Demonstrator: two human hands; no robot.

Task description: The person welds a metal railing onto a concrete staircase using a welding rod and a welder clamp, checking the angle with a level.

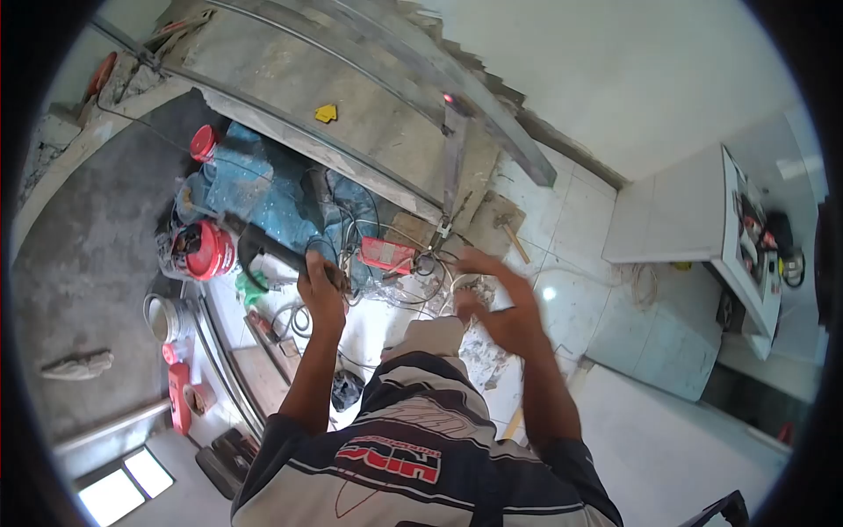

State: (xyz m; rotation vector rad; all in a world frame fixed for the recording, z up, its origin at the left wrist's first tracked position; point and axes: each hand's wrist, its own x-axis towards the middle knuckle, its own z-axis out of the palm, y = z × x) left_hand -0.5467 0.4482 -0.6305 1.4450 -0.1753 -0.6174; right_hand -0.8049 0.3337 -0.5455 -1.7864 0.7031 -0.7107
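My left hand is closed around the grip of a black long-handled tool, which points up and left and has a curved dark part below it. Its exact kind is not clear from this angle. My right hand hovers over the floor to the right, slightly blurred, thumb and fingers apart with nothing visible between them. Ahead of it, a metal clamp sits at the foot of an upright steel post. A red glow shows at the top of that post. Between my hands lies a red box-shaped machine amid cables.
Steel rails cross ahead along a concrete ledge. On the left are a red bucket, a blue sheet and a white bucket. A hammer lies on the tiles. A white cabinet stands right.
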